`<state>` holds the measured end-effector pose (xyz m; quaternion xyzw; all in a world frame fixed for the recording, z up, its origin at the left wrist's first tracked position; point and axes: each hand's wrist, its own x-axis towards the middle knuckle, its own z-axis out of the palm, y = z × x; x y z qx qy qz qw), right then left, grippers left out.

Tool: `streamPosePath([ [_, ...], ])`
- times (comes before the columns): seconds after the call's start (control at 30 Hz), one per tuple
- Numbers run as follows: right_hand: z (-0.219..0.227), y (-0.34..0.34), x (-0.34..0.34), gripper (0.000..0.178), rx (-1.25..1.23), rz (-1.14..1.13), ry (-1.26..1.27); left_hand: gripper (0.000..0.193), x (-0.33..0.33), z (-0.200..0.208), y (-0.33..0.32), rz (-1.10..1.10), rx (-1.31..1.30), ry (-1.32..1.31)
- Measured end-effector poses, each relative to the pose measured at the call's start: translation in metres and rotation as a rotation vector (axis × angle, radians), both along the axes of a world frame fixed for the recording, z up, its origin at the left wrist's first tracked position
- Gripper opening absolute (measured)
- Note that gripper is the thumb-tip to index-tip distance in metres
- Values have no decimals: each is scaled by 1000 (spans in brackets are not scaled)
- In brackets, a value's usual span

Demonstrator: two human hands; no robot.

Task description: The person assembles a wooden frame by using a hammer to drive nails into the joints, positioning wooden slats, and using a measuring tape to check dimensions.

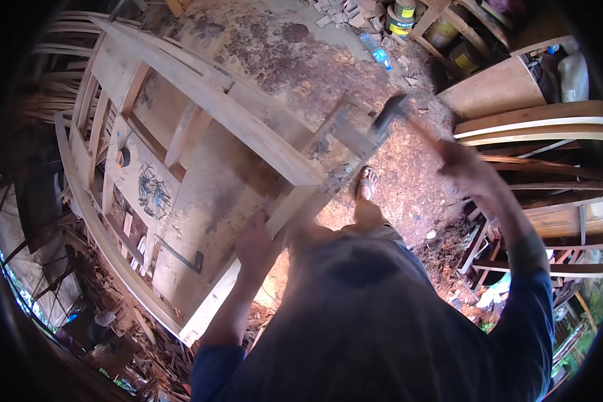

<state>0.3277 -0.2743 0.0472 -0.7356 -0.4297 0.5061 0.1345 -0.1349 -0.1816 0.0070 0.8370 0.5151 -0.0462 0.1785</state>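
Note:
My right hand (465, 167) is closed around the handle of a hammer (419, 127), held out to the right. The hammer's dark head is blurred, above the outer corner of a workbench. My left hand (256, 246) grips the pale end board (293, 208) of a large wooden frame, close to the corner where it meets a long side rail (228, 110). Its fingertips lie over the board's edge. The frame rests on a plywood surface (204, 208), with a heap of nails (154, 191) inside it.
A round orange-and-black object (122, 158) and a thin tool with a dark end (198, 261) lie within the frame. Curved boards (536, 124) are stacked at right. A plastic bottle (376, 52) and cans (400, 20) sit on the far floor. Wood scraps litter the lower left.

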Motion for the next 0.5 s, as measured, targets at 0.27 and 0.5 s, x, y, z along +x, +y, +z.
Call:
streamPosePath([
  [0.27,-93,-24,-65,17,83,-560,324,50,0,-4,2,-19,-10,-21],
  [0.5,-28,14,-2,12,132,-513,150,55,-6,-4,-1,-31,46,36],
])
